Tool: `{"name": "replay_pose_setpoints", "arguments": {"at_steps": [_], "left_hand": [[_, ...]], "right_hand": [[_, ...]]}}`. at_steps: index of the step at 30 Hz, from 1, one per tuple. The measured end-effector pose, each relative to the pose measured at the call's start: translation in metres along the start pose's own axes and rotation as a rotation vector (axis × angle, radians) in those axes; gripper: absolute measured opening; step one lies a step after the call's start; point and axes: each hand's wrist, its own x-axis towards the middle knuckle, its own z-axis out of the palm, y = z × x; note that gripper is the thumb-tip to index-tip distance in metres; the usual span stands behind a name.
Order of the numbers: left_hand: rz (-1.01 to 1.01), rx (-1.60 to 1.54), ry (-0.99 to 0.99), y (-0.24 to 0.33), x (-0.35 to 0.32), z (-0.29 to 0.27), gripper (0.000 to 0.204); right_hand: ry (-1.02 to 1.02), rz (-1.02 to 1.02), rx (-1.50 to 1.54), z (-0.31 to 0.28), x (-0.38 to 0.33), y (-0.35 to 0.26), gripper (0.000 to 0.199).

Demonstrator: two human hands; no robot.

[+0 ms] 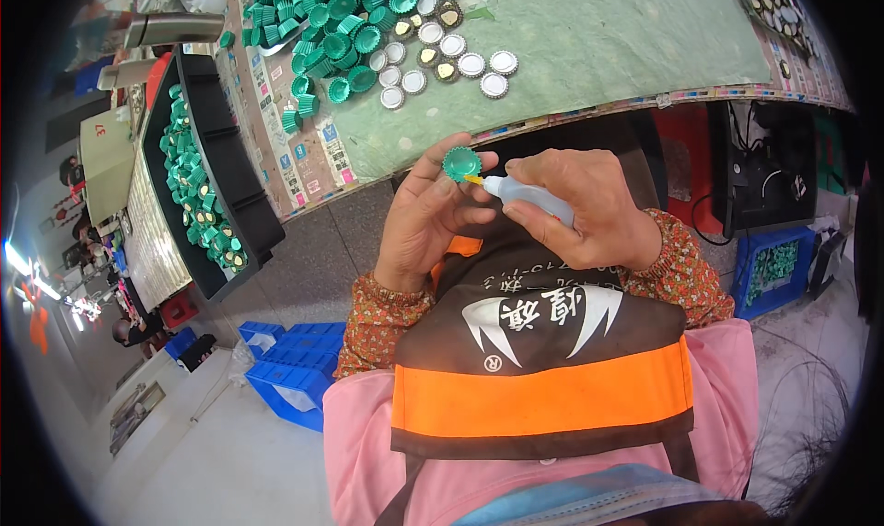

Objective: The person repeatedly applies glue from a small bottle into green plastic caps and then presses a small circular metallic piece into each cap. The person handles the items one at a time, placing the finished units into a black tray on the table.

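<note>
Her left hand (pixel 425 215) pinches one green fluted metal cap (pixel 461 163) below the worktop (pixel 589 47) edge; the right hand (pixel 589 208) grips a small squeeze bottle (pixel 529 194), nozzle touching it. Loose green caps (pixel 322 19) remain heaped; a black tray (pixel 241 190) holds many.

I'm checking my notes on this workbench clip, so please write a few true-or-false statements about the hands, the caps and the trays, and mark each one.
1. The left hand holds a green fluted cap. True.
2. The right hand holds a pair of scissors. False: it grips a small squeeze bottle whose yellow nozzle points at the cap.
3. Loose green caps and silver-rimmed caps lie on the green-covered table. True.
4. The black tray at the table's left is filled with red caps. False: it holds green caps.
5. Blue crates sit on the floor below. True.
</note>
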Motion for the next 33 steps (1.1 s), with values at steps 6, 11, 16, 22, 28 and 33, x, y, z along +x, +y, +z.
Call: {"name": "replay_pose_setpoints", "arguments": {"at_steps": [6, 11, 16, 22, 28, 33], "left_hand": [[-0.01, 0.018, 0.011, -0.003, 0.001, -0.002, 0.053], [-0.02, 0.068, 0.036, -0.004, -0.001, 0.001, 0.048], [-0.026, 0.106, 0.062, -0.006, -0.003, 0.004, 0.042], [-0.018, 0.148, 0.086, -0.005, -0.006, 0.012, 0.038], [-0.012, 0.213, 0.116, -0.006, -0.007, 0.011, 0.037], [-0.005, 0.272, 0.141, -0.005, -0.01, 0.013, 0.034]], "right_hand": [[0.004, 0.021, 0.013, 0.001, 0.0, -0.001, 0.02], [-0.006, 0.033, 0.032, 0.002, 0.0, 0.0, 0.02], [-0.014, 0.025, 0.011, 0.002, -0.002, 0.002, 0.022], [-0.062, 0.032, -0.035, -0.001, -0.003, 0.004, 0.027], [0.023, 0.046, -0.043, 0.005, -0.003, 0.003, 0.021], [-0.071, 0.049, -0.085, -0.001, -0.004, 0.003, 0.029]]}}
